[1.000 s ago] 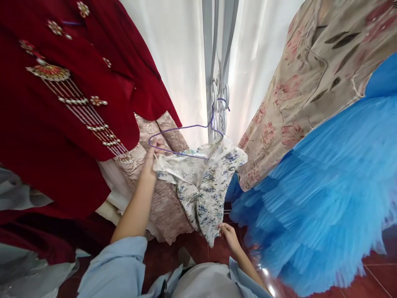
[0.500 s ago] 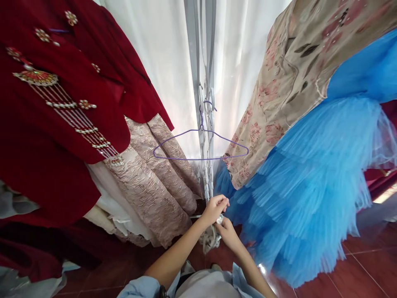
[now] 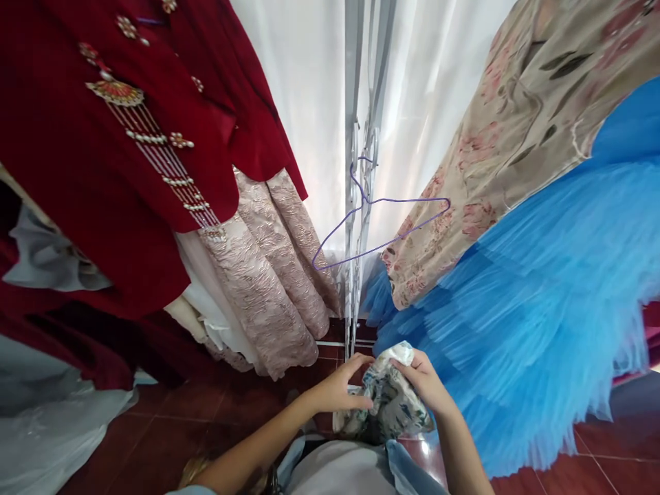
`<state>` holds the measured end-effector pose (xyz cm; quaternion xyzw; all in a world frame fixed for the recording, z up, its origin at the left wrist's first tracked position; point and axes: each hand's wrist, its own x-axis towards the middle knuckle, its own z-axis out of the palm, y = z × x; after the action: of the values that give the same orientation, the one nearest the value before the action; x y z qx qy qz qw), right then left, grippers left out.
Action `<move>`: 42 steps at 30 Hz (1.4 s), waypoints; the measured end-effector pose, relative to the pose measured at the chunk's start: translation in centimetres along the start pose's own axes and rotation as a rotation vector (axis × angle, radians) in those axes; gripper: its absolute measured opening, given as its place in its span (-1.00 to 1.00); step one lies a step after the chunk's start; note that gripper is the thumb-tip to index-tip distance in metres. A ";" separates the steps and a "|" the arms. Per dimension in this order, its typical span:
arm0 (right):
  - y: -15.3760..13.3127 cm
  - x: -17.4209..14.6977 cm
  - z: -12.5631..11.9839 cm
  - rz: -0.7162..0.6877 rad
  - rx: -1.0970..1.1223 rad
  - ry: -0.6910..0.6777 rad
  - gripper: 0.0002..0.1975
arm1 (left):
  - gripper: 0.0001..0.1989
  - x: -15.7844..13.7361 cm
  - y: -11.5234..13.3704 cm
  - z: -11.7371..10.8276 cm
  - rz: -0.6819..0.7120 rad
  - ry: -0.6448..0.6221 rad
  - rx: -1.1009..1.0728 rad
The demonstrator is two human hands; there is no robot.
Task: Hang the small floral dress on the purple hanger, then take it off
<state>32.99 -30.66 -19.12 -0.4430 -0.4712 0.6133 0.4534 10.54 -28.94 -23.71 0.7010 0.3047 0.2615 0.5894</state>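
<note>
A white garment with a bluish-green print (image 3: 399, 405) hangs bunched in front of my body. My right hand (image 3: 427, 383) pinches its upper edge between thumb and fingers. On the garment's other side is my left hand (image 3: 343, 388), its thumb and fingers spread apart; whether it touches the cloth I cannot tell. Above both hands, a thin purple wire hanger (image 3: 381, 251) hangs tilted by its hook from a white metal stand (image 3: 353, 282), with nothing on it. The garment's lower part is folded out of sight.
A dark red velvet jacket (image 3: 201, 165) with beaded ornaments and a pale brocade skirt (image 3: 273, 302) hang on the left. To the right hang a beige floral dress (image 3: 474, 165) and a tiered blue tulle dress (image 3: 536, 302). White curtains (image 3: 309, 89) hang behind; red floor tiles (image 3: 180, 412) lie below.
My hands have moved apart, and the printed garment has come up into fuller view in my right hand. The purple hanger has swung from level to tilted. The view has shifted left.
</note>
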 end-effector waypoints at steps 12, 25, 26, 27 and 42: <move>-1.7 0.2 -1.9 -0.049 -0.145 0.214 -0.58 | -0.79 2.4 -2.2 -8.9 -0.097 -0.080 0.487; -5.1 0.8 -3.2 -0.124 -0.263 0.436 -0.57 | -0.76 4.7 8.3 -26.6 0.095 0.113 0.365; -5.5 1.1 -3.1 -0.141 -0.288 0.422 -0.58 | -0.74 5.2 8.7 -27.1 0.149 0.137 0.318; -6.0 1.4 -3.1 -0.159 -0.314 0.396 -0.60 | -0.72 5.8 9.0 -27.3 0.198 0.160 0.246; -15.9 11.8 -12.0 -0.409 -0.379 0.503 -0.63 | -0.61 7.1 14.3 -28.0 0.045 0.326 -0.089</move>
<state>44.54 -14.79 -6.86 -0.5524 -0.5291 0.2839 0.5781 -3.28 -6.78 -4.82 0.6291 0.3685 0.3982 0.5567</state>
